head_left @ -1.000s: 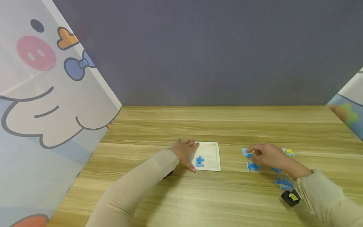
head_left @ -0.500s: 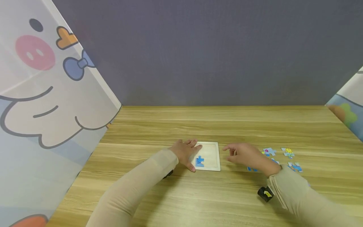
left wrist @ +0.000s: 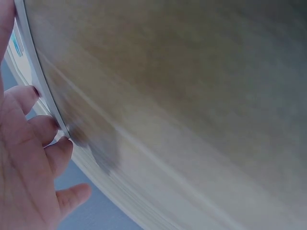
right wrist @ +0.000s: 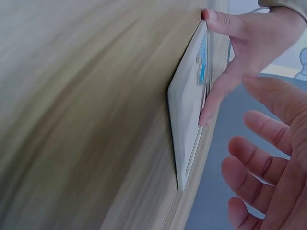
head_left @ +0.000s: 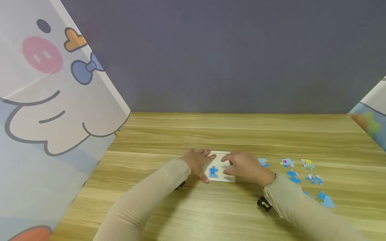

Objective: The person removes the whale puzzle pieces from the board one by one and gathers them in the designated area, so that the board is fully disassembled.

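A pale square puzzle tray lies on the wooden table, with one blue jigsaw piece in its near left corner. My left hand rests with spread fingers along the tray's left side. In the left wrist view, the fingertips are at the tray's edge. My right hand hovers over the right half of the tray, thumb and forefinger apart. Its fingers are loosely bent in the right wrist view, and nothing shows between them.
Several loose jigsaw pieces lie to the right, including one with a yellow sun, one with a pink swirl and a blue one. The right forearm covers part of that area. A grey panel rises behind the table.
My right hand has moved left from the loose pieces to over the tray, uncovering several pieces on the right. The left hand stays at the tray's left side.
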A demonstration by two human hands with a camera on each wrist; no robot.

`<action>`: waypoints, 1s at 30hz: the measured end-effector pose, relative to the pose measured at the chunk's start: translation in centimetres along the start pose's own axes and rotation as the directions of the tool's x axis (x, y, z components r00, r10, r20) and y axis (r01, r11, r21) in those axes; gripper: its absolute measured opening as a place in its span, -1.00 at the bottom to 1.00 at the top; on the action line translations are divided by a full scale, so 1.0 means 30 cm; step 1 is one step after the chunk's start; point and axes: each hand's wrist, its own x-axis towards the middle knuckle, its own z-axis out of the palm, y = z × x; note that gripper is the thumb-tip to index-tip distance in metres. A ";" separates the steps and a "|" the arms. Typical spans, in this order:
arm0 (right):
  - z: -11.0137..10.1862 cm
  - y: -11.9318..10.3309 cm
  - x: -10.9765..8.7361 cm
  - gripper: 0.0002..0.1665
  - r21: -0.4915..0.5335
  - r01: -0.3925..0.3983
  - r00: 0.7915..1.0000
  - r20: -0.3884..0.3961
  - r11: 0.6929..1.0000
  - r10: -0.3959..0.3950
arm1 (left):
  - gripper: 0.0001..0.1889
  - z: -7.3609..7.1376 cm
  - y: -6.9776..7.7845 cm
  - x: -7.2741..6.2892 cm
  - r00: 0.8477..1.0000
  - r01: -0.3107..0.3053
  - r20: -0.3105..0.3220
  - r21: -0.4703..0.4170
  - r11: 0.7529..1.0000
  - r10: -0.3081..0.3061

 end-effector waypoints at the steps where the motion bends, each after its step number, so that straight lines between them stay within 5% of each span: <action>1: 0.001 -0.007 0.004 -0.62 -0.009 -0.009 1.000 0.014 1.000 0.010 | 0.13 0.000 0.000 0.000 1.000 -0.001 -0.003 -0.001 1.000 0.001; 9: 0.017 -0.054 0.048 -0.56 -0.074 -0.099 0.988 0.108 0.992 0.106 | 0.13 0.006 -0.008 0.001 1.000 -0.006 -0.008 -0.047 0.999 0.005; 30: 0.066 -0.089 0.100 -0.52 -0.119 -0.152 0.954 0.242 0.981 0.177 | 0.12 0.005 -0.011 -0.008 0.999 -0.034 -0.021 -0.090 0.995 0.032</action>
